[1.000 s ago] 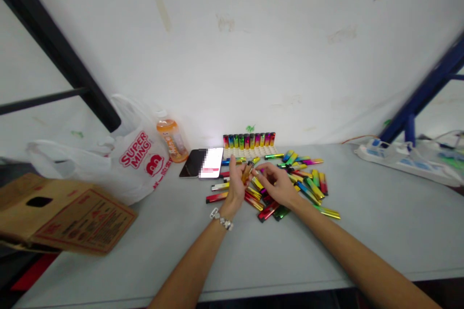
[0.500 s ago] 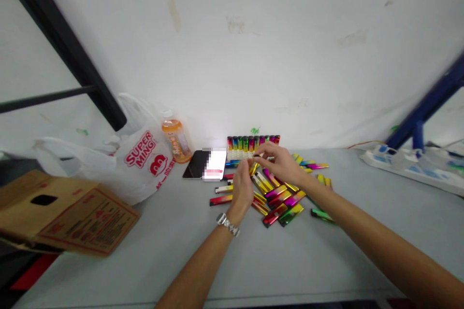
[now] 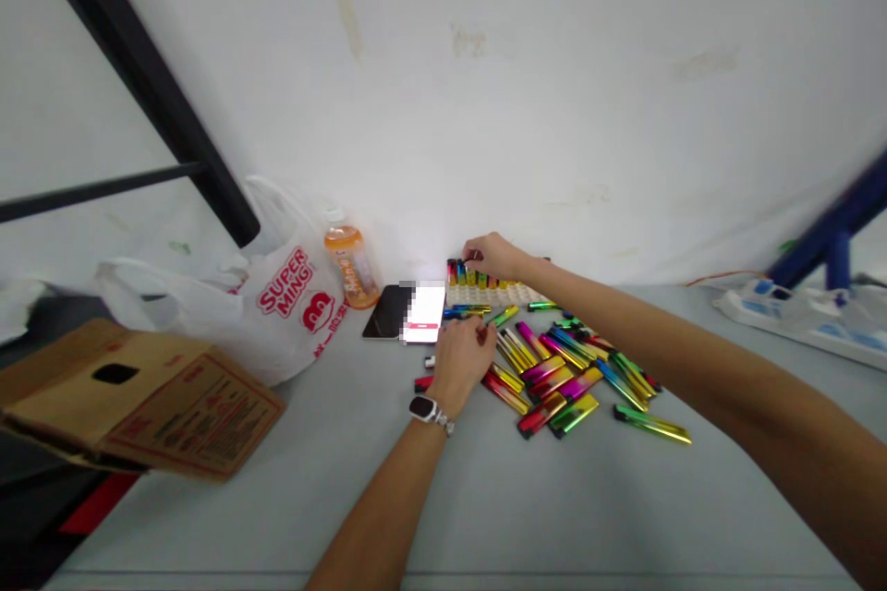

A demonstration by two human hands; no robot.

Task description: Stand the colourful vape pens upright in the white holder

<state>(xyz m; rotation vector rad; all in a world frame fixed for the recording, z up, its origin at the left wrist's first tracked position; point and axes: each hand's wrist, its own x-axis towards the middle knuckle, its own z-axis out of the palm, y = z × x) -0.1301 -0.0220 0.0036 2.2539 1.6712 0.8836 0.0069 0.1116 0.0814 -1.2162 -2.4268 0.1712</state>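
Note:
Shiny two-coloured lighters (image 3: 547, 379) lie in a loose pile on the grey table. Behind them, a row of upright lighters (image 3: 483, 279) stands in a pale tray full of holes (image 3: 478, 295). My right hand (image 3: 495, 253) reaches over that row, its fingers pinched at the top of a lighter towards the left end; the palm and forearm cover the row's right part. At the pile's left edge my left hand (image 3: 463, 358) is curled with fingertips together, close to a yellow-green lighter (image 3: 504, 316). Whatever those fingers hold is hidden.
Left of the pile lie a tablet with a lit screen (image 3: 388, 312), an orange drink bottle (image 3: 351, 263), a white plastic bag (image 3: 277, 332) and a cardboard box (image 3: 187, 406). A white power strip (image 3: 796, 323) lies at the right, below a blue post (image 3: 842, 235).
My right hand has moved from beside my left hand up to the upright row. The left hand has turned over and lowered onto the pile's edge. The view has shifted slightly.

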